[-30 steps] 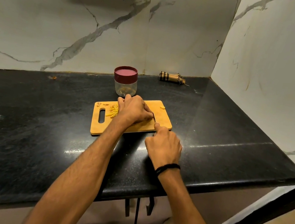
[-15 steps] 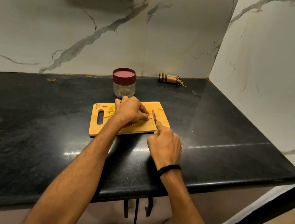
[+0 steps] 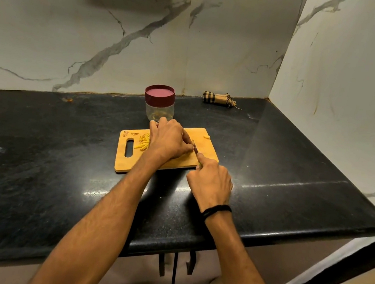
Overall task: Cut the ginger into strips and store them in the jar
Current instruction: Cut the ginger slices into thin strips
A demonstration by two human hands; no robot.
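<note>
Fingers of the left hand (image 3: 169, 140) curl tip-down on the cutting board (image 3: 209, 153), and whatever they pin is hidden. The right hand (image 3: 210, 183) grips the knife (image 3: 196, 149), forefinger along it, blade beside those fingertips. Ginger strips (image 3: 143, 142) lie left of the left hand. The lidded jar (image 3: 159, 106) stands just beyond the board's far edge.

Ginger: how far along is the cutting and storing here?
Done: a pile of strips lies on the cutting board. In hand: right hand grips the knife beside the left hand, whose fingers hide what it steadies. Remaining: the strips must go into the jar, lid on.
</note>
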